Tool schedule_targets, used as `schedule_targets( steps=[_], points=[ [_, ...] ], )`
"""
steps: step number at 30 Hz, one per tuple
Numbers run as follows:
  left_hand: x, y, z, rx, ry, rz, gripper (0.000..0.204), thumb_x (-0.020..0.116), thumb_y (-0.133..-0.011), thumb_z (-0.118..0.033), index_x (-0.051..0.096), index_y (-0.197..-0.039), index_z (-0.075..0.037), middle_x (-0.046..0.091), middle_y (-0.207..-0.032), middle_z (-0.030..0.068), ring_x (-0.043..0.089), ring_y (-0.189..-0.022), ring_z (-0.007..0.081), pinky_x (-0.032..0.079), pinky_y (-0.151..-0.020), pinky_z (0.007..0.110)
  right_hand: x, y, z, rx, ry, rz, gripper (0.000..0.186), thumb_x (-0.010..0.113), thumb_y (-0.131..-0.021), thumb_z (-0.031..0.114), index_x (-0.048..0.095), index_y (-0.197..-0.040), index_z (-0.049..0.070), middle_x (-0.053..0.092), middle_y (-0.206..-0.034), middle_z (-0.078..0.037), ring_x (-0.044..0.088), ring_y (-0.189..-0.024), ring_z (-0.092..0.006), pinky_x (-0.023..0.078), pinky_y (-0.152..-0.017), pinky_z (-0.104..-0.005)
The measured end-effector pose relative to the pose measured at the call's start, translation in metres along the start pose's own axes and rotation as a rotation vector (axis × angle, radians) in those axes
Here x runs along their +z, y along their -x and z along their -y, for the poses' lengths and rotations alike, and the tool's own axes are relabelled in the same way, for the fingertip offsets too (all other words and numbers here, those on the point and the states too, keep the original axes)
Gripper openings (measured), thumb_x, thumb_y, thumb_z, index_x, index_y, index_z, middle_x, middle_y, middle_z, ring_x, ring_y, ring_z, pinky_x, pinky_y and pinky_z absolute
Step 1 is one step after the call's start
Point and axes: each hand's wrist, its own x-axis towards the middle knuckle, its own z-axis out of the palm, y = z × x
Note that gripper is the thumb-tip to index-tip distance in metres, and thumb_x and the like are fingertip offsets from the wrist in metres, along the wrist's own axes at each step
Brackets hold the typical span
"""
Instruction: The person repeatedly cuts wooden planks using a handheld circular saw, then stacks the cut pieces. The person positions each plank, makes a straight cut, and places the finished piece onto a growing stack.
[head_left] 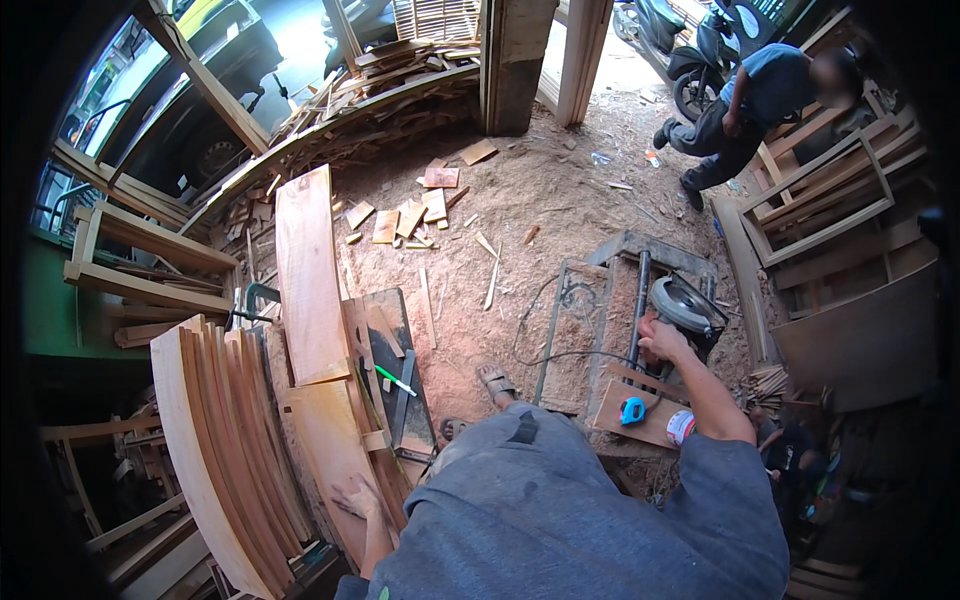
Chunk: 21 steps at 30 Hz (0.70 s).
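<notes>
My left hand (pixel 362 498) lies flat with fingers spread on a wide wooden board (pixel 325 425). A second wide board (pixel 308 265) meets its far end. On the right, my right hand (pixel 660 338) is closed at the near side of a circular saw (pixel 688 303), which sits on a metal frame with rails (pixel 641 300). The handle itself is mostly hidden by my fingers. Close to that forearm, a blue tape measure (pixel 632 410) and a white and red round container (pixel 680 428) rest on a short plank (pixel 612 402). A green marker (pixel 394 380) lies right of the boards.
A row of long planks (pixel 190 440) stands on edge at my left beside a clamp (pixel 258 298). Sawdust and wood offcuts (pixel 410 218) cover the floor ahead. A power cord (pixel 518 340) loops by the saw frame. One person (pixel 765 105) is at the far right, near wooden frames (pixel 820 200).
</notes>
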Motion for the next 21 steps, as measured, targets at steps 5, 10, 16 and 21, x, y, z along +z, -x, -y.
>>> schedule_targets(
  steps=[5, 10, 16, 21],
  points=[
    [-0.002, 0.001, 0.009, 0.052, -0.051, 0.038, 0.097, 0.067, -0.098, -0.061, 0.029, -0.171, -0.009, 0.017, -0.174, 0.0345, 0.017, -0.164, 0.0461, 0.015, -0.135, 0.050, -0.017, 0.003, 0.009, 0.038, 0.061, 0.006, 0.061, 0.083, -0.089, 0.050, 0.070, -0.128, 0.005, 0.074, -0.130, -0.023, 0.070, -0.122, -0.0433, 0.057, -0.099, -0.0530],
    [-0.002, -0.001, 0.020, 0.133, -0.040, 0.027, 0.099, 0.071, -0.097, -0.056, 0.027, -0.171, -0.008, 0.016, -0.174, 0.0352, 0.016, -0.164, 0.0458, 0.015, -0.135, 0.051, -0.037, 0.014, 0.014, 0.058, 0.121, 0.075, 0.065, 0.085, -0.085, 0.050, 0.072, -0.137, 0.012, 0.076, -0.128, -0.021, 0.072, -0.121, -0.0406, 0.058, -0.101, -0.0505],
    [-0.002, 0.000, 0.017, 0.111, -0.066, 0.048, 0.099, 0.072, -0.097, -0.054, 0.026, -0.171, -0.008, 0.014, -0.175, 0.0346, 0.014, -0.164, 0.0452, 0.015, -0.135, 0.051, -0.035, 0.014, 0.011, 0.024, 0.239, 0.079, 0.061, 0.088, -0.082, 0.049, 0.076, -0.124, 0.006, 0.078, -0.122, -0.020, 0.074, -0.116, -0.0383, 0.059, -0.098, -0.0508],
    [-0.008, 0.003, 0.019, 0.154, -0.020, 0.066, 0.098, 0.073, -0.098, -0.053, 0.026, -0.171, -0.007, 0.014, -0.175, 0.0343, 0.015, -0.164, 0.0453, 0.015, -0.135, 0.051, -0.046, 0.011, 0.004, 0.028, 0.307, 0.153, 0.057, 0.089, -0.084, 0.048, 0.078, -0.117, 0.004, 0.079, -0.118, -0.021, 0.075, -0.115, -0.0379, 0.058, -0.097, -0.0501]
  ],
)
